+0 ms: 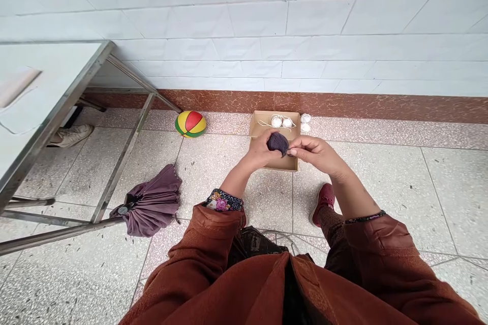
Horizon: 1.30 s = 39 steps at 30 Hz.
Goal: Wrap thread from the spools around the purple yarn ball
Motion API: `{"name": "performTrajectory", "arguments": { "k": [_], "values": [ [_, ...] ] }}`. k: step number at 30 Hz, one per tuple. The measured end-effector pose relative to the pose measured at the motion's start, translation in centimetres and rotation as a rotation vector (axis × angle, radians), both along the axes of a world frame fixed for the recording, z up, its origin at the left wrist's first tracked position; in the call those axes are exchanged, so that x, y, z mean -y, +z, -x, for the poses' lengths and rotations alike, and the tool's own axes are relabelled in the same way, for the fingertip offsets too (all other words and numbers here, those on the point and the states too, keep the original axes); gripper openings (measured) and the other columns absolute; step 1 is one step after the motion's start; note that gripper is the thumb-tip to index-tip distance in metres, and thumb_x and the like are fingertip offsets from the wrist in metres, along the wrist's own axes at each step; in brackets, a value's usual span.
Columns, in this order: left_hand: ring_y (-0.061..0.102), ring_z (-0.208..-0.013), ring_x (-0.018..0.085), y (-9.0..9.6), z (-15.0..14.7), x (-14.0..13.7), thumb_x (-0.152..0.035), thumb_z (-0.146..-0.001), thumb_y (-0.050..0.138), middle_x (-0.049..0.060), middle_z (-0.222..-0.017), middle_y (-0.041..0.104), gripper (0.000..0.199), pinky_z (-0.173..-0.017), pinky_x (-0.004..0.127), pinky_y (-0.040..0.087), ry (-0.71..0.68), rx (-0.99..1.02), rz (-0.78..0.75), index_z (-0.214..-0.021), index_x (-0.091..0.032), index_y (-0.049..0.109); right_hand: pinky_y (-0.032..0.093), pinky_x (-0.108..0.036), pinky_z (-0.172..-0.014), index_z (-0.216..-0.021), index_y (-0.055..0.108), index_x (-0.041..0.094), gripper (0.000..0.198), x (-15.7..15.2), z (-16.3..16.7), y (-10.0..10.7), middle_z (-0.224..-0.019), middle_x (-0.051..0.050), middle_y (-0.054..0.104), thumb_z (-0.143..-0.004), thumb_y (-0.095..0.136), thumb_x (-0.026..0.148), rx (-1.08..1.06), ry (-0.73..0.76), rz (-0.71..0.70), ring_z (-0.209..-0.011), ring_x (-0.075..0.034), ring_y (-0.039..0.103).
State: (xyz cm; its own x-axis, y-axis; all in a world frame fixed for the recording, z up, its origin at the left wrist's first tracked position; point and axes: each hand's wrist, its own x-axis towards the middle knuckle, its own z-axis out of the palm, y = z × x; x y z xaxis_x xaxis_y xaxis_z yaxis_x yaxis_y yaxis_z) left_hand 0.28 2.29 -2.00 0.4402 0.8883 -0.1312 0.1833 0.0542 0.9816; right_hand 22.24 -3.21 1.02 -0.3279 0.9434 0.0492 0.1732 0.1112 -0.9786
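A dark purple ball of yarn rests in my left hand, with the fingers and thumb curled round it. At its right side, my right hand is closed in a pinch; a strand of the yarn seems to lie between the fingertips, though it is too small to see clearly. Below both hands a shallow cardboard box sits on the floor. Inside its far end lie two white yarn balls with loose strands. More white balls lie just outside the box's right edge.
A yellow, red and green ball lies by the wall. To the left stands a metal-framed table, with a folded purple umbrella on the floor beside its leg. Another person's shoe shows under the table. The tiled wall runs across ahead.
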Motion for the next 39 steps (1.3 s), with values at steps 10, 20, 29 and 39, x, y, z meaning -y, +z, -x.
{"name": "performTrajectory", "arguments": {
  "k": [10,20,29,39],
  "values": [
    [0.066,-0.119,0.029,0.4,-0.4,1.4,-0.031,-0.063,0.092,0.009,-0.133,0.071,0.093,-0.101,0.041,0.052,-0.307,0.498,0.258,-0.152,-0.031,0.061,0.048,-0.034,-0.075,-0.089,0.072,0.024,0.028,-1.7,-0.1,-3.5,-0.083,-0.002,0.070,-0.102,0.068,0.048,0.184,-0.366,-0.091,-0.077,-0.020,0.061],
    [0.066,-0.111,0.026,-0.1,0.2,-0.4,-0.026,-0.062,0.079,0.006,-0.114,0.071,0.057,-0.102,0.041,0.051,0.199,0.172,0.125,-0.117,-0.021,0.063,0.052,-0.034,-0.076,-0.091,0.075,0.024,0.025,-0.7,0.7,-2.4,-0.088,-0.003,0.076,-0.104,0.067,0.045,0.202,0.003,-0.094,-0.079,-0.020,0.065],
    [0.056,-0.147,0.042,-0.6,-0.6,1.0,-0.034,-0.065,0.091,0.015,-0.151,0.065,0.105,-0.124,0.060,0.041,-0.425,0.275,0.055,-0.161,-0.027,0.050,0.055,-0.037,-0.083,-0.091,0.077,0.025,0.032,-0.7,-0.3,-1.5,-0.091,-0.003,0.075,-0.099,0.076,0.056,-0.017,-0.212,-0.100,-0.084,-0.020,0.066],
    [0.067,-0.128,0.031,-0.1,-0.1,1.1,-0.030,-0.065,0.100,0.010,-0.136,0.073,0.070,-0.115,0.047,0.050,-0.148,0.527,0.230,-0.129,-0.026,0.072,0.048,-0.036,-0.077,-0.090,0.071,0.024,0.024,-2.0,0.2,-4.9,-0.084,-0.005,0.073,-0.103,0.060,0.041,0.294,-0.313,0.000,-0.080,-0.023,0.064]
  ]
}}
